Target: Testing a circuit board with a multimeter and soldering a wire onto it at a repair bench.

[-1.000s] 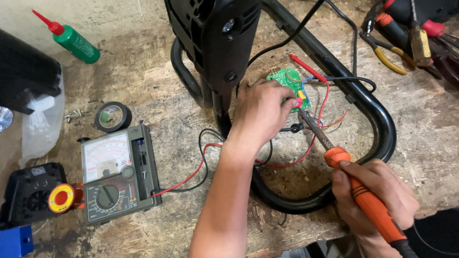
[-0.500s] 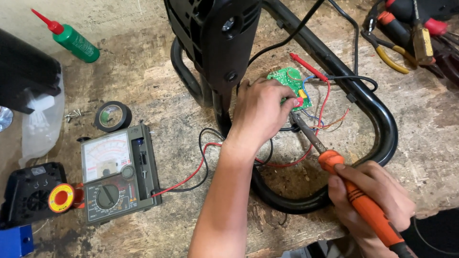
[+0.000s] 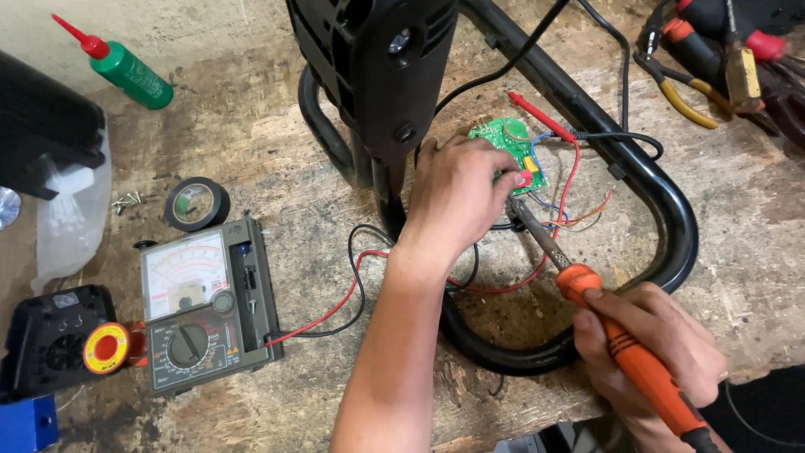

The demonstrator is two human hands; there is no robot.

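We pin the green circuit board (image 3: 507,147) under our left hand (image 3: 457,197), fingers curled down, while our right hand (image 3: 654,344), fisted round the orange soldering iron (image 3: 625,352), should keep its tip steady, clear of the red wires (image 3: 570,180).

A worn wooden surface (image 3: 277,151) fills nearly the whole view, pale brown, scratched and blotched with dark stains and scorch marks. Its near edge is rough and chipped. Even light falls across it, throwing only soft shadows.
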